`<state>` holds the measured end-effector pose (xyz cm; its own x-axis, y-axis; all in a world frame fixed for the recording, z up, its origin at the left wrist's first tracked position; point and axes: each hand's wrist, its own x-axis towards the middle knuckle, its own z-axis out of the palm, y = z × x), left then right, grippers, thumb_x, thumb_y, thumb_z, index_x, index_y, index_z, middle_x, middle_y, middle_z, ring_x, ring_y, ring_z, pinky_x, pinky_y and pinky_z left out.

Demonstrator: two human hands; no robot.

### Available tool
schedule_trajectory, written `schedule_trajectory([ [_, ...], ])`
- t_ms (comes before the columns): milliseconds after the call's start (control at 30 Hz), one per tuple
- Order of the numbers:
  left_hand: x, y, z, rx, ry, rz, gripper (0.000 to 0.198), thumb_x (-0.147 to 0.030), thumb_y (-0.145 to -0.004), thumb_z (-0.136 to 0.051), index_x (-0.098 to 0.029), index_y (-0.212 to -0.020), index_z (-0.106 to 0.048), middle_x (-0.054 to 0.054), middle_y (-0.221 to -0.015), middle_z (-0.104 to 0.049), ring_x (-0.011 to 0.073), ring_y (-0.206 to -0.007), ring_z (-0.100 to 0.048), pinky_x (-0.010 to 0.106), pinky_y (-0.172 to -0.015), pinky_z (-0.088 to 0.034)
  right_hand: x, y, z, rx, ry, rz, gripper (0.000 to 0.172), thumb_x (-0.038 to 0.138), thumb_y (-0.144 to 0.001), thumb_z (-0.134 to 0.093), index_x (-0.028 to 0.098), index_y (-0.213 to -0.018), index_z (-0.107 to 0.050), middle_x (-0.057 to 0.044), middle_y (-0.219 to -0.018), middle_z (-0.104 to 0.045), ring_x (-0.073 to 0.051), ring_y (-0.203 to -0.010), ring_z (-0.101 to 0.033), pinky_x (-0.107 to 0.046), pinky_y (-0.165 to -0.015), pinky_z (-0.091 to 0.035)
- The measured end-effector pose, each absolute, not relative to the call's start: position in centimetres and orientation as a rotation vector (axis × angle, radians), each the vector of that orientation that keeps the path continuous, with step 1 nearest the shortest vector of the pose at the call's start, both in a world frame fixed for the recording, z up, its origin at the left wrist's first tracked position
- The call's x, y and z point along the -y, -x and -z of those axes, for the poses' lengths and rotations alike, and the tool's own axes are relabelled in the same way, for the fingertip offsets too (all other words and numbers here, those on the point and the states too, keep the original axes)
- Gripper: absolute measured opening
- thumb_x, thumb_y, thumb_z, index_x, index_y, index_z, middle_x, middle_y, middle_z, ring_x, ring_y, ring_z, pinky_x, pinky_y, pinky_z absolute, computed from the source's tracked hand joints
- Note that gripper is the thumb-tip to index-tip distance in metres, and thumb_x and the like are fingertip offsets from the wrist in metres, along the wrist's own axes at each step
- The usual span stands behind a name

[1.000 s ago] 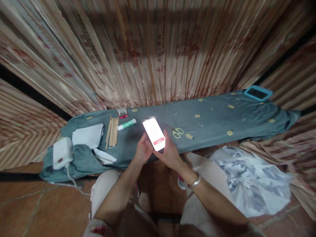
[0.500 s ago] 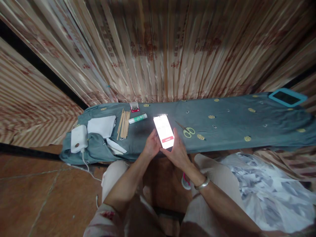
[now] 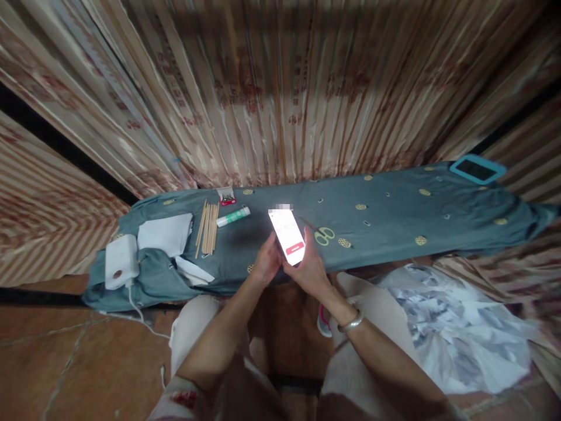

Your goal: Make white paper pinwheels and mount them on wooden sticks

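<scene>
A smartphone [image 3: 286, 235] with a bright white screen and a red button near its lower end is held between my two hands. My left hand [image 3: 269, 259] wraps its left edge, and my right hand [image 3: 310, 261] grips the right edge and lower corner. Just right of the phone lie scissors [image 3: 324, 235] with yellow-green handles, their blades partly behind it. To the left are a white and green glue stick [image 3: 233, 217], a bundle of thin wooden sticks [image 3: 209, 231] and a small red box [image 3: 227, 197] with small metal pieces in it.
White paper sheets [image 3: 164, 233] and a white corded device [image 3: 121, 261] sit at the left of the cloth-covered surface [image 3: 385, 216]. A blue-framed tablet [image 3: 477, 169] lies far right. A plastic bag of paper scraps [image 3: 464, 327] stands on the floor; a striped curtain [image 3: 272, 88] hangs behind.
My view has turned slightly, so the things on the surface appear shifted left. Both hands keep hold of the smartphone, which now overlaps the scissors' blades more.
</scene>
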<state>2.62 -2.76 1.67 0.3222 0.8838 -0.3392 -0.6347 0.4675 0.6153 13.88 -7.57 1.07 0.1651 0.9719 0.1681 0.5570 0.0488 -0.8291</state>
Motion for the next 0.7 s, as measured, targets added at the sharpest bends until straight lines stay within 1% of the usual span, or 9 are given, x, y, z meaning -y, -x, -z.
schedule_trajectory([
  [167, 2.2, -2.8, -1.2, -0.774, -0.555, -1.029, 0.031, -0.04, -0.09, -0.057, -0.015, -0.104, -0.07, 0.01, -0.104, -0.074, 0.0262, -0.106, -0.067, 0.039, -0.096, -0.05, 6.6, -15.4, -0.4, 1.144, 1.436, -1.008, 0.104, 0.028, -0.062, -0.072, 0.015, -0.151, -0.019, -0.019, -0.13, -0.06, -0.03, -0.111, -0.064, -0.047, -0.091, -0.052],
  [233, 1.9, -2.6, -1.1, -0.781, -0.6, -1.038, 0.034, -0.042, -0.087, -0.061, -0.018, -0.109, -0.069, 0.01, -0.111, -0.072, 0.0265, -0.108, -0.065, 0.04, -0.095, -0.05, 6.4, -16.5, -0.5, 1.021, 1.302, -1.144, 0.101, 0.03, -0.062, -0.072, 0.015, -0.149, -0.023, -0.019, -0.124, -0.065, -0.029, -0.104, -0.067, -0.047, -0.089, -0.053],
  [333, 1.5, -2.2, -0.7, -0.885, -0.682, -1.064, 0.035, -0.038, -0.081, -0.069, -0.017, -0.11, -0.07, 0.012, -0.114, -0.07, 0.0276, -0.112, -0.064, 0.041, -0.099, -0.047, 6.1, -19.5, -1.6, 0.975, 1.217, -1.207, 0.095, 0.031, -0.064, -0.07, 0.014, -0.147, -0.028, -0.017, -0.117, -0.068, -0.028, -0.103, -0.068, -0.047, -0.092, -0.051],
  [433, 1.4, -1.9, -0.1, -1.045, -0.885, -1.085, 0.031, -0.029, -0.074, -0.076, -0.019, -0.103, -0.072, 0.01, -0.115, -0.071, 0.0279, -0.116, -0.061, 0.042, -0.108, -0.039, 5.6, -24.6, -2.8, 0.976, 1.318, -1.12, 0.095, 0.031, -0.062, -0.07, 0.014, -0.146, -0.029, -0.017, -0.121, -0.066, -0.026, -0.107, -0.066, -0.045, -0.097, -0.048],
  [500, 1.3, -1.7, 0.5, -1.109, -1.097, -1.08, 0.03, -0.024, -0.069, -0.078, -0.023, -0.099, -0.074, 0.008, -0.117, -0.07, 0.0281, -0.123, -0.056, 0.042, -0.115, -0.03, 5.0, -29.0, -3.1, 0.954, 1.462, -0.987, 0.101, 0.03, -0.058, -0.073, 0.013, -0.147, -0.028, -0.016, -0.12, -0.067, -0.026, -0.104, -0.067, -0.045, -0.094, -0.05],
  [567, 1.3, -1.5, 1.2, -1.112, -1.31, -1.051, 0.031, -0.022, -0.066, -0.079, -0.025, -0.097, -0.074, 0.008, -0.118, -0.069, 0.0298, -0.13, -0.05, 0.044, -0.119, -0.023, 4.3, -33.8, -3.1, 0.917, 1.692, -0.778, 0.102, 0.03, -0.056, -0.075, 0.01, -0.146, -0.031, -0.016, -0.111, -0.069, -0.025, -0.095, -0.068, -0.041, -0.087, -0.052],
  [600, 1.3, -1.3, 1.6, -1.101, -1.406, -1.027, 0.032, -0.022, -0.065, -0.079, -0.026, -0.097, -0.074, 0.009, -0.118, -0.069, 0.0311, -0.132, -0.047, 0.046, -0.119, -0.021, 3.9, -36.1, -3.1, 0.896, 1.837, -0.65, 0.1, 0.029, -0.055, -0.077, 0.009, -0.144, -0.035, -0.015, -0.105, -0.071, -0.024, -0.089, -0.069, -0.04, -0.083, -0.053],
  [633, 1.2, -1.2, 2.0, -1.09, -1.498, -1.001, 0.032, -0.023, -0.066, -0.079, -0.026, -0.097, -0.074, 0.009, -0.118, -0.069, 0.0325, -0.133, -0.045, 0.049, -0.119, -0.021, 3.6, -38.4, -3.0, 0.859, 1.91, -0.576, 0.099, 0.027, -0.054, -0.078, 0.007, -0.142, -0.037, -0.017, -0.102, -0.07, -0.025, -0.086, -0.068, -0.04, -0.081, -0.053],
  [700, 1.1, -0.9, 2.9, -1.089, -1.7, -0.94, 0.03, -0.026, -0.07, -0.075, -0.025, -0.099, -0.073, 0.011, -0.12, -0.068, 0.0342, -0.133, -0.044, 0.054, -0.118, -0.023, 3.2, -42.5, -2.9, 0.821, 1.984, -0.471, 0.099, 0.024, -0.057, -0.077, 0.004, -0.143, -0.033, -0.021, -0.103, -0.069, -0.026, -0.085, -0.067, -0.041, -0.079, -0.052],
])
